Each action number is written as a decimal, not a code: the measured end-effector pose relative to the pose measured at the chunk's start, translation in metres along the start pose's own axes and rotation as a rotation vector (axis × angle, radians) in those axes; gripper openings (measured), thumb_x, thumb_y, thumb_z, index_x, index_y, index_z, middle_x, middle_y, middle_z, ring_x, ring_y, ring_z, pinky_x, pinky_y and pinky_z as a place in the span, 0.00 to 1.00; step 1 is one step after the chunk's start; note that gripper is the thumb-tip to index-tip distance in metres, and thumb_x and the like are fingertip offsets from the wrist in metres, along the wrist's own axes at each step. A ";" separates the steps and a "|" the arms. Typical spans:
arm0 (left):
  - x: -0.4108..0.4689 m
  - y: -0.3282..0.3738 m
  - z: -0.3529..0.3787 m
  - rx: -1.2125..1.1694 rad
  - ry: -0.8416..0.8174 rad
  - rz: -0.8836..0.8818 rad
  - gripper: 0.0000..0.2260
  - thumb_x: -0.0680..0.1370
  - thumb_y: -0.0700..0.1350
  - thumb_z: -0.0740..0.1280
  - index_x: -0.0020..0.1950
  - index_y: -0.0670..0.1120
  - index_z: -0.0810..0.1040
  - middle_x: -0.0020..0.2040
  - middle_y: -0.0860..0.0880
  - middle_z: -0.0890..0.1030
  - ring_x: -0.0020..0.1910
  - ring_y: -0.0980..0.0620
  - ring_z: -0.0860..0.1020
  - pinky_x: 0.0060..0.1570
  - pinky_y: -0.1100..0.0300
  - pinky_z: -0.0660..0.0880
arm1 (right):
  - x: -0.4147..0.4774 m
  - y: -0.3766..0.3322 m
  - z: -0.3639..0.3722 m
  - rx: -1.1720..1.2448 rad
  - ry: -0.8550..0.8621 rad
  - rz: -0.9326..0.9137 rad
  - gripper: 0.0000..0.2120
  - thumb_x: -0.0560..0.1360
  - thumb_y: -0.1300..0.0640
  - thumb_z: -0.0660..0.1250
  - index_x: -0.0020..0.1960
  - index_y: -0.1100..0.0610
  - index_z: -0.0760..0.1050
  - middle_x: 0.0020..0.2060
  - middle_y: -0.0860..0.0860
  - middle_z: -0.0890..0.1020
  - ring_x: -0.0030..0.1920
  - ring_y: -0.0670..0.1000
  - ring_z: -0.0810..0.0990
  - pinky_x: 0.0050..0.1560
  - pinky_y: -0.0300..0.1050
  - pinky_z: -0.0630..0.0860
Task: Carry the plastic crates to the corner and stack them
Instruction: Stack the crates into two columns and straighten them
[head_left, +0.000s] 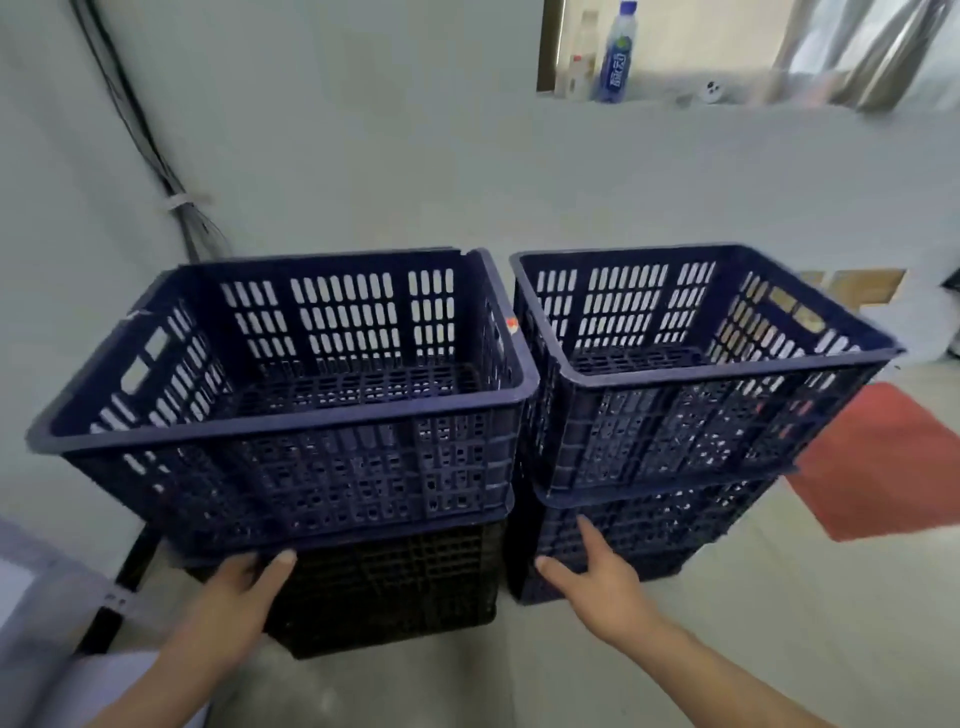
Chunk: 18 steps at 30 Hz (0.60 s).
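head view: two stacks of crates stand side by side against a pale grey wall (363, 156), close to the room's corner. on the left, a dark blue slotted plastic crate (291, 395) sits on a black slotted plastic crate (395, 587). on the right, a second dark blue slotted crate (691, 374) sits on a third dark blue crate (649, 530), which stands on the grey floor (727, 649). the two top crates are just beside each other, their rims nearly touching.

the left hand (239, 582) reaches up to the bottom edge of the dark blue slotted plastic crate, with the thumb lying against that edge. its fingertips go out of sight at the edge, so i cannot tell whether they curl round it. the right hand (597, 577) is spread wide and holds nothing. its forefinger touches the front wall of the third dark blue crate and its thumb points left.

black cables (150, 145) run down the wall in the corner. a blue-labelled plastic bottle (618, 57) and a clear plastic bottle (583, 57) stand on a ledge above. a red mat (883, 462) lies on the floor to the right of the stacks.
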<state>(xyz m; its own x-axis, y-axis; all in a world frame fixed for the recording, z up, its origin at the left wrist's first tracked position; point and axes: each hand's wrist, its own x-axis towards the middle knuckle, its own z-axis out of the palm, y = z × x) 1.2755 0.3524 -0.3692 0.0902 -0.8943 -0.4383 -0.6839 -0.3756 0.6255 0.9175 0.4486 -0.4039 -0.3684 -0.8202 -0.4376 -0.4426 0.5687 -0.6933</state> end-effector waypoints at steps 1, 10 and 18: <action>-0.014 0.015 -0.005 0.030 -0.045 0.004 0.26 0.82 0.60 0.59 0.70 0.43 0.73 0.63 0.44 0.76 0.60 0.43 0.74 0.55 0.52 0.67 | -0.011 -0.005 -0.015 0.004 0.009 0.013 0.46 0.78 0.38 0.69 0.85 0.50 0.48 0.78 0.51 0.69 0.74 0.56 0.71 0.69 0.47 0.70; -0.080 0.116 -0.023 0.190 -0.291 0.115 0.30 0.81 0.63 0.60 0.76 0.45 0.69 0.71 0.47 0.74 0.67 0.47 0.74 0.66 0.53 0.70 | -0.096 -0.053 -0.128 -0.031 0.178 0.048 0.43 0.79 0.42 0.70 0.85 0.51 0.50 0.76 0.51 0.71 0.75 0.57 0.70 0.69 0.49 0.69; -0.118 0.204 -0.022 0.191 -0.351 0.406 0.27 0.82 0.61 0.60 0.74 0.46 0.70 0.68 0.48 0.77 0.65 0.49 0.75 0.60 0.57 0.70 | -0.153 -0.096 -0.206 -0.044 0.377 0.015 0.42 0.79 0.44 0.71 0.85 0.53 0.53 0.80 0.50 0.66 0.78 0.55 0.67 0.73 0.49 0.65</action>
<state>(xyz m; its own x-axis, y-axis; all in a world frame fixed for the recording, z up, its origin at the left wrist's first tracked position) 1.1410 0.3765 -0.1758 -0.4313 -0.8107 -0.3960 -0.7353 0.0615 0.6750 0.8477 0.5316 -0.1522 -0.6462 -0.7363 -0.2007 -0.4664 0.5892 -0.6598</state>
